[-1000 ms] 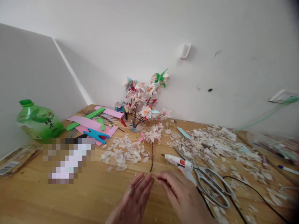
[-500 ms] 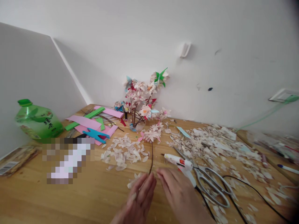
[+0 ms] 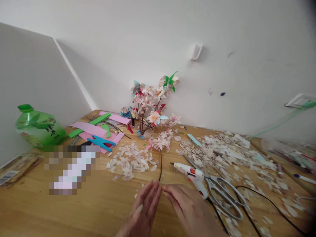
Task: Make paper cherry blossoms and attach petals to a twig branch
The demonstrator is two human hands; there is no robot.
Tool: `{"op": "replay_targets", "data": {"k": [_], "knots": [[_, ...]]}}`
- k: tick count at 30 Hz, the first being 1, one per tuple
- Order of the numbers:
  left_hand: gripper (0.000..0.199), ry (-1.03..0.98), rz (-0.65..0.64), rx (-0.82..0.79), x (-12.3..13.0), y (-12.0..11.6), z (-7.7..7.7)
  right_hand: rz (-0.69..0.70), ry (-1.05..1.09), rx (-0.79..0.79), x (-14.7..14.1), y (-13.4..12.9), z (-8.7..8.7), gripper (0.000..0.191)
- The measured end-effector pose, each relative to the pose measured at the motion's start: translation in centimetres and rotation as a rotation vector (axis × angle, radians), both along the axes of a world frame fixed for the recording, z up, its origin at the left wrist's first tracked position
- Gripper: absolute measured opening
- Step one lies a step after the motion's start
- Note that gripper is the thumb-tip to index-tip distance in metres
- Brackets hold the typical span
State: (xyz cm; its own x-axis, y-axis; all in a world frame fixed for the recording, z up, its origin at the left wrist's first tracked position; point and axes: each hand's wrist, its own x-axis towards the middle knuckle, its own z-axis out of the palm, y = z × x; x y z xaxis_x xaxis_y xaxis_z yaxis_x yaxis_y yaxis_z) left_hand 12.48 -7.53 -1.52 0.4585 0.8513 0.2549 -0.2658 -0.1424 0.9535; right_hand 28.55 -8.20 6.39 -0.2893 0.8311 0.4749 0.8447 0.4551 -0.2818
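Note:
A handmade flower (image 3: 161, 141) with pale pink petals has a thin brown stem (image 3: 161, 164) running down toward me. My left hand (image 3: 145, 204) is closed around the lower end of that stem, and a pale petal (image 3: 137, 210) rests against the hand. Close by on the right, my right hand (image 3: 185, 205) has its fingers pressed together, tips at the stem's lower end. Whatever lies between those fingertips is hidden. Loose pale petals (image 3: 132, 159) lie left of the stem. Just beyond my right hand is a white glue gun (image 3: 190, 171), beside large grey-handled scissors (image 3: 223, 194).
Several similar flowers stand in a clear container (image 3: 144, 133) by the wall. Coloured paper strips (image 3: 98, 131) and a large green bottle (image 3: 39, 128) are at the left. Petal scraps (image 3: 222, 151) cover the right side, where a black cord (image 3: 271, 204) runs. A blurred patch (image 3: 74, 171) lies front left.
My right hand has moved slightly left, bringing its fingertips up to the stem and my left hand. My left hand has shifted a little left. The flower stays in place.

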Motion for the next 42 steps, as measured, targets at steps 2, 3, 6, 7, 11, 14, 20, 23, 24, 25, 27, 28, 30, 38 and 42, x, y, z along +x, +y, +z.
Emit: {"op": "replay_targets", "data": {"k": [2,3,6,7,11,14,20,23,24,25,27,28,30,38,42], "knots": [[0.043,0.043,0.03,-0.001,0.1,-0.1,-0.6,0.005,-0.081,0.035,-0.1,-0.2,-0.1,0.032],[0.044,0.073,0.034,0.014,0.1,-0.1,-0.8,0.008,-0.116,0.05,-0.1,-0.2,-0.1,0.031],[0.044,0.135,0.012,0.063,0.0,0.0,-1.0,0.008,-0.165,0.085,0.1,-0.3,-0.1,0.03],[0.045,0.144,0.005,0.069,0.0,0.1,-0.8,0.004,-0.163,0.096,0.3,-0.3,-0.1,0.03],[0.047,0.069,-0.092,-0.002,-0.2,0.3,-0.1,-0.024,-0.088,0.062,1.4,-0.1,0.0,0.03],[0.042,-0.095,-0.185,-0.157,-0.1,0.3,0.2,0.003,-0.04,0.007,1.7,0.0,0.2,0.031],[0.041,-0.201,-0.252,-0.297,-0.4,0.1,0.9,0.059,-0.08,0.089,0.9,0.0,0.4,0.039],[0.042,-0.2,-0.254,-0.288,-0.3,0.2,1.3,0.033,-0.134,0.13,0.5,-0.1,0.3,0.039],[0.042,-0.199,-0.256,-0.286,-0.2,0.2,1.4,0.026,-0.157,0.138,0.3,-0.1,0.3,0.038],[0.042,-0.199,-0.257,-0.286,-0.2,0.2,1.5,0.024,-0.179,0.145,0.2,-0.2,0.2,0.038],[0.042,-0.2,-0.261,-0.288,-0.1,0.2,1.6,0.014,-0.208,0.144,0.1,-0.1,0.0,0.037],[0.041,-0.202,-0.264,-0.292,-0.1,0.1,1.6,0.002,-0.212,0.143,0.2,0.0,-0.1,0.036],[0.042,-0.216,-0.293,-0.33,-0.2,0.0,1.8,-0.032,-0.193,0.135,0.5,0.2,-0.1,0.033],[0.043,-0.381,-0.184,-0.518,-1.8,0.5,1.6,-0.081,0.322,-0.358,3.5,0.1,1.5,0.011],[0.023,-0.323,0.013,-0.506,-1.0,0.4,2.4,-0.05,0.624,-0.645,3.6,-0.3,1.3,0.014]]}}
